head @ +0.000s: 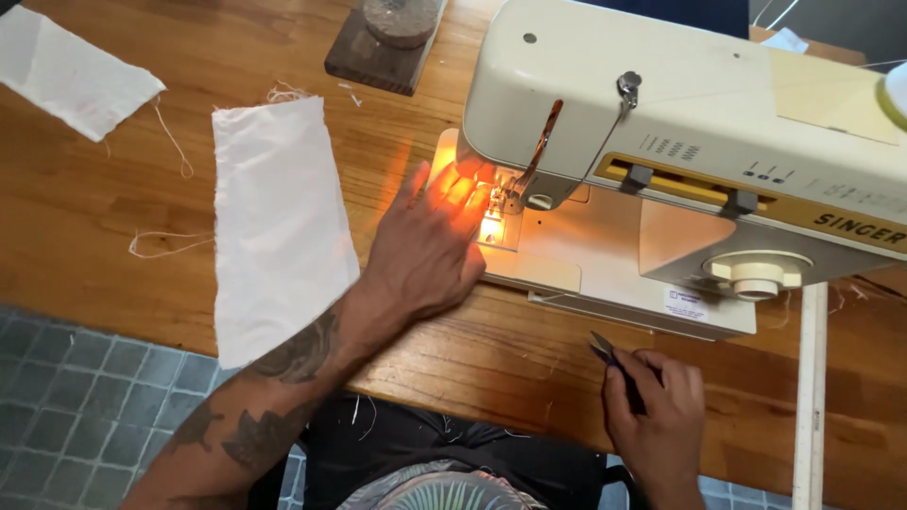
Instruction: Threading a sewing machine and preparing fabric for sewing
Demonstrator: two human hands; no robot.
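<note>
Apparently we are between seams: our left hand [430,250] lies flat, fingers spread, holding nothing at the needle plate of the sewing machine [661,142], our right hand [657,411] grips small snips [609,357], and the white cloth [279,227] waits unsewn beside.

Sewing machines: one [680,142]
Cloth pieces: two [279,222] [71,71]
Scissors: one pair [619,368]
Hands: two [425,250] [657,416]
</note>
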